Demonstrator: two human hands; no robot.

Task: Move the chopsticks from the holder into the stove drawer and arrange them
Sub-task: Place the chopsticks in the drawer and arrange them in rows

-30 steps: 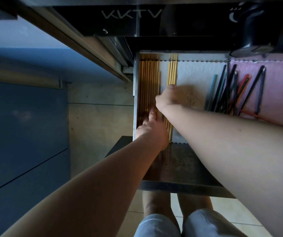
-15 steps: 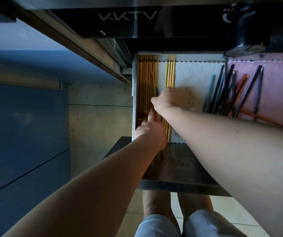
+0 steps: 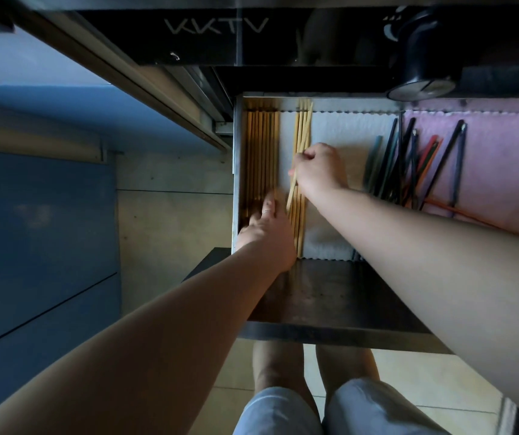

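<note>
Both hands are working inside the open drawer (image 3: 236,171) under the stove. The left hand (image 3: 266,227) is lying palm-down with fingers pressed together, resting on the near ends of the neat row (image 3: 261,152) of wooden chopsticks packed along the drawer's left wall, seemingly keeping them squared up. The right hand (image 3: 317,169) is curled and pinching one chopstick (image 3: 292,189) out of the loose bundle (image 3: 302,136); that stick is tilting, its near end swinging left across the white liner (image 3: 355,133) towards the tidy row. The rest of the bundle is lying roughly lengthwise, just right of the row, slightly fanned at the far edge and not yet lined up. Over by the pink liner (image 3: 496,158) towards the drawer's right side, dark sticks (image 3: 408,161) are lying crossed and scattered, looking unsorted. The holder is not in view, so whether it is emptied cannot be told. By the look of it, the moving part is mostly done and the arranging is roughly halfway: one row set, one bundle being fed across stick by stick, and the dark ones still to tidy
</note>
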